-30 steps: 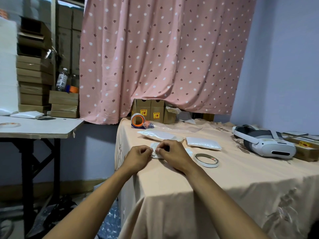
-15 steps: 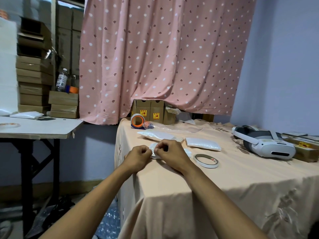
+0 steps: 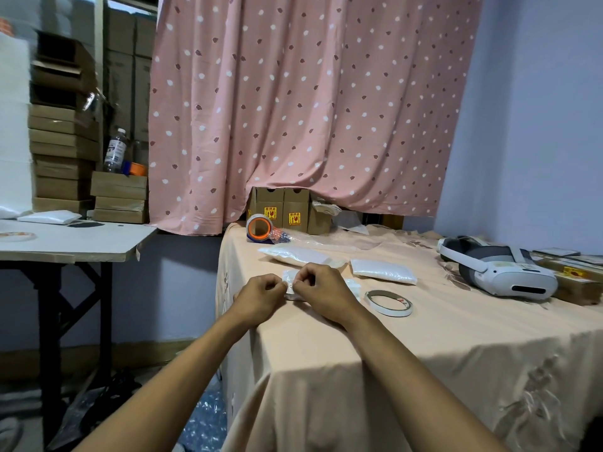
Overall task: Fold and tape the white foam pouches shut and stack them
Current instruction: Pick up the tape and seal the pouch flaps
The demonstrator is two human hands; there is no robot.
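Foam pouch (image 3: 289, 280) is sitting near the left front corner of the table (image 3: 424, 347), right on the peach cloth, and the person has both hands on it. Left hand (image 3: 261, 296) and right hand (image 3: 321, 293) meet knuckle to knuckle over its left end. Fingers on both are curled in tight, pinching the white edge between them. Can't tell from where I'm standing if there's a bit of tape in that pinch, it's too small to see. A sliver of the pouch also pokes out past the right hand.

Other stuff on the table:
- a flat tape ring (image 3: 390, 311) lying just to the right of the right hand, not touching it
- a second pouch (image 3: 383, 270), puffy and white, a bit further back and to the right
- a longer pouch (image 3: 300, 256) lying flat behind the hands, apart from them
- an orange-cored tape roll (image 3: 250, 230) standing on edge at the back left, next to some crinkly clear plastic
- small cardboard boxes (image 3: 282, 210) with yellow stickers, tucked under the hem of the pink dotted curtain (image 3: 310, 109)
- a white and grey VR headset (image 3: 499, 272) over on the right side, with flat boxes behind it

Off to the left there's a separate white side table (image 3: 75, 243) on black legs. Behind it stands a stack of brown boxes (image 3: 62, 158), with a water bottle (image 3: 115, 151) sitting on a shorter pile.
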